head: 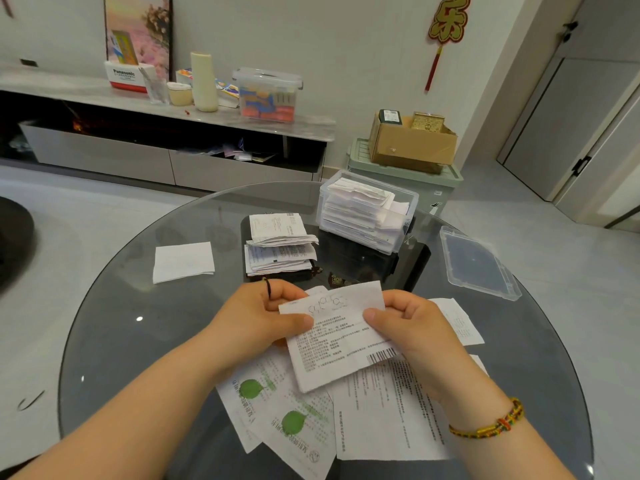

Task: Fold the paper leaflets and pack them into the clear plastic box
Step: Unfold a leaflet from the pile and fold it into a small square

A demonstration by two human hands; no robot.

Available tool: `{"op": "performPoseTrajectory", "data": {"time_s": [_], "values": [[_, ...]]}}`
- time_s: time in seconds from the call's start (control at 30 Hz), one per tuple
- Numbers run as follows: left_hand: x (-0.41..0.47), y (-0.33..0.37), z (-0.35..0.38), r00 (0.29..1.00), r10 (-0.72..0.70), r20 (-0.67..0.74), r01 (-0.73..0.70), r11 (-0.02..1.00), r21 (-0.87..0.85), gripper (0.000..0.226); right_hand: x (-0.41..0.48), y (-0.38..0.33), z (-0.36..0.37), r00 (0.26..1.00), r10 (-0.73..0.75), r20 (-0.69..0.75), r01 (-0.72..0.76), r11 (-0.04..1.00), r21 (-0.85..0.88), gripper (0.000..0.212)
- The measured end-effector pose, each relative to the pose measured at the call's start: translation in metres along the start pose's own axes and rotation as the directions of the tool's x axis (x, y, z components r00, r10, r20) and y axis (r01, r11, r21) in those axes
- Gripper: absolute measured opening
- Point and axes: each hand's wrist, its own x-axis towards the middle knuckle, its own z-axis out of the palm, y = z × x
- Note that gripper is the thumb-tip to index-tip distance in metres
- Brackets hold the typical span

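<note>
While both hands hold one leaflet (339, 341) up in the air, well in front of the clear plastic box (403, 230) on the person's side, the main risk is a crooked crease: left hand (263, 317) pinches the left edge with the thumb on top, right hand (412, 327) pinches the right edge, and nothing flat backs the paper. The sheet is thin, so a hard pull between the two pinches could tear it. The box is open and looks close to full, with papers up at the rim and one poking over the side; more going in may stop the lid (479, 263), flat just right of the box near the table edge, from seating. An elbow could also knock that lid to the floor (104, 202). Unfolded leaflets (381, 410) lie fanned under the forearms, further from the box than the held one; glass looks slick, so an arm sweep likely slides them off. A stack of folded leaflets (280, 251) sits just left of the box, a lone white sheet (183, 261) further left. The table (138, 341) is round smoked glass, reflective. Behind the box: green bin (440, 181) with a cardboard carton (412, 143) on top, a low cluttered cabinet (104, 95) to the left, and a red ornament (446, 22) on the wall.
</note>
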Motion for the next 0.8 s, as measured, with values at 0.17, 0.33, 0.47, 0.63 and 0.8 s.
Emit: {"op": "performPoseTrajectory", "data": {"time_s": [0.17,0.33,0.47,0.63,0.8], "values": [[-0.001,0.001,0.003,1.0,-0.027,-0.015,0.027,1.0,-0.008,0.007,0.001,-0.001,0.0,1.0,0.008,-0.03,-0.005,0.995,0.101,0.01],[0.001,0.002,-0.002,0.991,-0.081,-0.11,0.052,0.969,-0.244,0.004,0.002,-0.002,0.006,0.998,0.031,0.046,-0.041,0.968,0.247,0.012],[-0.002,0.003,0.003,0.995,-0.097,-0.003,0.094,0.975,-0.201,0.003,-0.002,0.0,0.016,0.995,0.022,0.095,-0.04,0.98,0.194,0.011],[-0.003,0.002,0.005,0.994,-0.105,0.03,0.107,0.989,-0.097,0.005,-0.001,0.001,0.013,0.999,0.037,0.003,-0.037,0.995,0.093,0.013],[0.0,0.0,0.001,0.996,-0.087,-0.01,0.087,0.994,0.059,0.007,0.003,-0.009,0.005,0.998,0.065,-0.019,-0.066,0.996,-0.065,0.011]]}}
